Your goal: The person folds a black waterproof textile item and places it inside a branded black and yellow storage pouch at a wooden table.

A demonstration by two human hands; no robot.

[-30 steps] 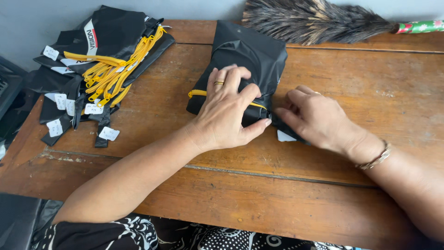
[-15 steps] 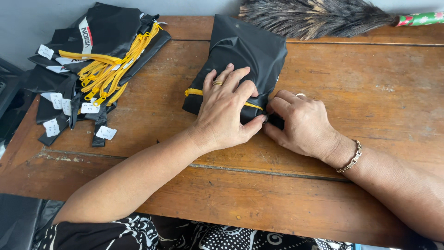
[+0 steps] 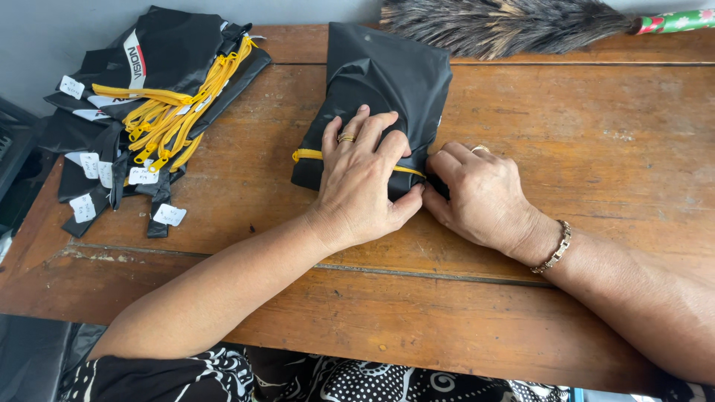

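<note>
Two hands on one black pouch, mid-table, slightly toward the far edge. My left hand lies flat on the near half, palm down, fingers spread apart and pressing the fabric; gold ring on one finger. My right hand sits just beside it at the pouch's near right corner, fingers curled together, tips tucked against the fabric edge. I cannot tell if they actually pinch anything there; the left thumb covers that spot. Bracelet on the right wrist.

Pouch long axis runs away from me, tilted a little to the right at the far end. Yellow zipper crosses the near end left to right, mostly hidden under the left hand.

Wooden table under everything. Pile of black pouches with yellow zippers at far left, well apart from the hands, small white tags hanging along its near side. Feather duster lies along the far edge, feathers near the pouch's far corner, handle pointing right. Nothing sits between the hands and the pouch.
</note>
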